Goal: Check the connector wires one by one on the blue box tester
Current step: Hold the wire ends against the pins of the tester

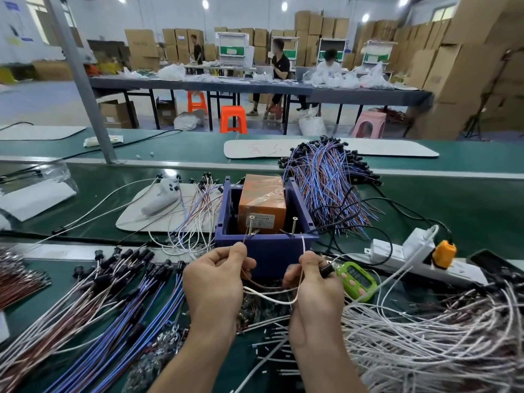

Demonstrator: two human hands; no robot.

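Green worktop (453,205), strewn with wire bundles cut off at the picture's edges. Nearest, the left hand (211,282) pinches a brown wire (245,239) and the right hand (314,287) a white wire (303,245), both just before the blue box (269,251). Its orange block (262,202) carries an unreadable label. Beyond stand a long table (255,87) and cartons (453,66).

label (262,220) on orange block (262,202) inside blue box (266,252) too small to read, block's base hidden by box wall; green timer (358,280) toward bench's (453,199) near edge half behind right hand (314,296), display (354,272) illegible; black part (329,269) in that hand, probably a connector, mostly covered
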